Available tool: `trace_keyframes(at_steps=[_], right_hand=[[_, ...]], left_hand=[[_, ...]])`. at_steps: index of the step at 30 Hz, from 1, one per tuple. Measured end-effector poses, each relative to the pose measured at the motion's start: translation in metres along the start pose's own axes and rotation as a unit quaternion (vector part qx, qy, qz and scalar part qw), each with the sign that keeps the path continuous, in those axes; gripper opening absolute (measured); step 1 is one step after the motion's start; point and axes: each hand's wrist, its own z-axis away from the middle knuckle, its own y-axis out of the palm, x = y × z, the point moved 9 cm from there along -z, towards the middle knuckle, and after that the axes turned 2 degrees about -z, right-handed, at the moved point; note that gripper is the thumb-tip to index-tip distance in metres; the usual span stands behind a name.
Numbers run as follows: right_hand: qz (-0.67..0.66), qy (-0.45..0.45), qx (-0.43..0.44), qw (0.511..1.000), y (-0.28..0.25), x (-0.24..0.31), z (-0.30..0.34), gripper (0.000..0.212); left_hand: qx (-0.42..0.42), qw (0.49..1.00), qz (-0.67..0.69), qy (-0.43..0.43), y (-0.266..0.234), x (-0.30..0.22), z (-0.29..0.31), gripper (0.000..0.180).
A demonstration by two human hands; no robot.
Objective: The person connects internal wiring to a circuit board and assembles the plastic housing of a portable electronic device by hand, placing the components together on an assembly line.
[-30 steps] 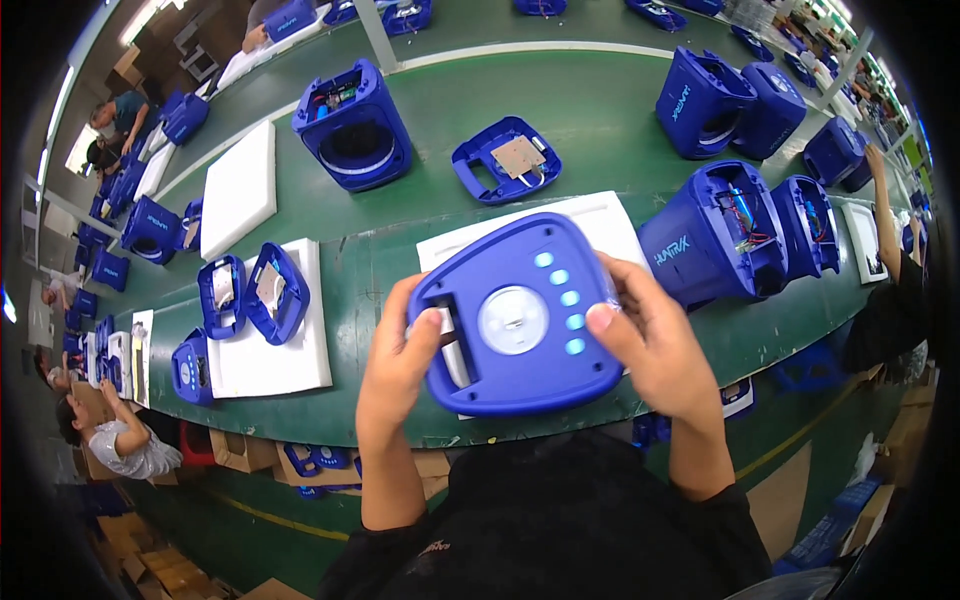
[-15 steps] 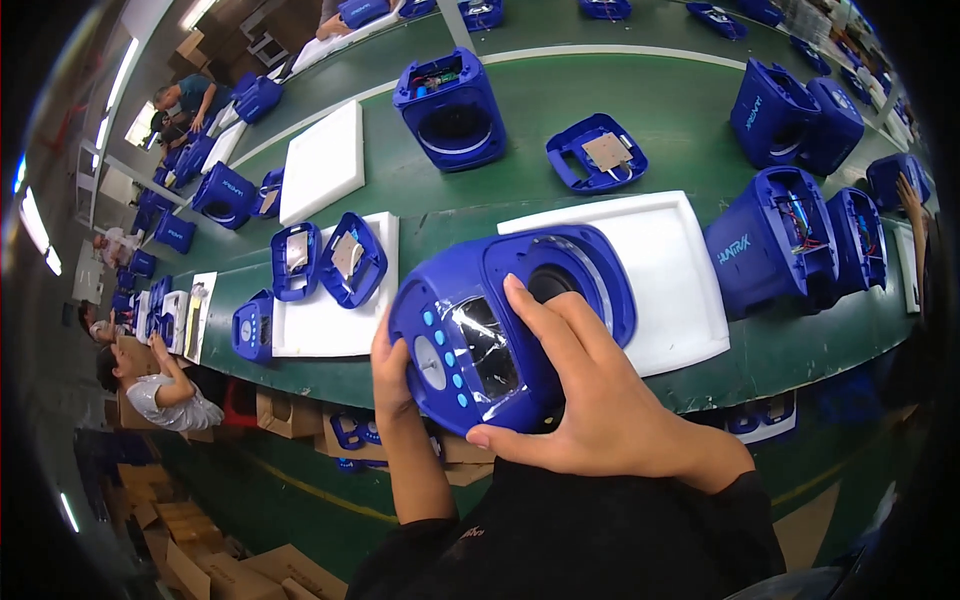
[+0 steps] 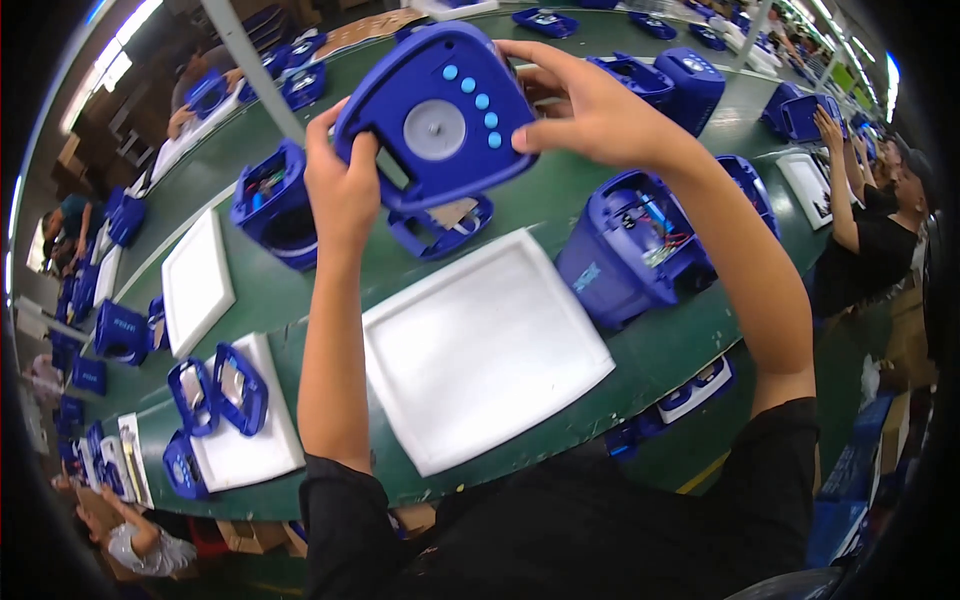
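Note:
A blue speaker [image 3: 400,95] is raised over the far side of the green table, its panel of light-blue buttons and a grey round dial facing me. My left hand [image 3: 343,180] grips its left edge, thumb at the handle opening. My right hand [image 3: 590,110] holds the right side, thumb near the lowest button and fingers partly hidden behind. Nearer to me a white foam pad [image 3: 490,350] lies bare. Just beyond it, partly covered by the speaker, is a blue cover [image 3: 440,232] with a board.
Open-topped blue housings [image 3: 610,260] with wiring stand to the pad's right; another housing [image 3: 275,205] is behind my left arm. At the left, blue covers [image 3: 240,385] rest on a foam pad [image 3: 275,425]. A co-worker [image 3: 880,235] handles a blue housing at the right.
Both hands have lifted the speaker up and away from me, off the foam pad's area, and turned it so the button panel faces me. The view has swung, exposing the whole pad.

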Motion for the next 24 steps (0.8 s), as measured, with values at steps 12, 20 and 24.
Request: trace_keyframes(at_steps=[12, 20, 24], right_hand=[[-0.126, 0.255, -0.055, 0.957, -0.112, -0.221, -0.077, 0.070], [0.600, 0.169, -0.210, 0.753, -0.210, -0.236, -0.048, 0.058], [0.614, 0.245, -0.107, 0.743, -0.218, -0.272, -0.020, 0.076]], left_hand=[[0.217, 0.940, 0.035, -0.262, 0.240, 0.189, -0.105, 0.040], [0.262, 0.915, -0.002, -0.308, 0.276, 0.182, -0.118, 0.073], [0.223, 0.930, -0.024, -0.291, 0.264, 0.179, -0.102, 0.094]])
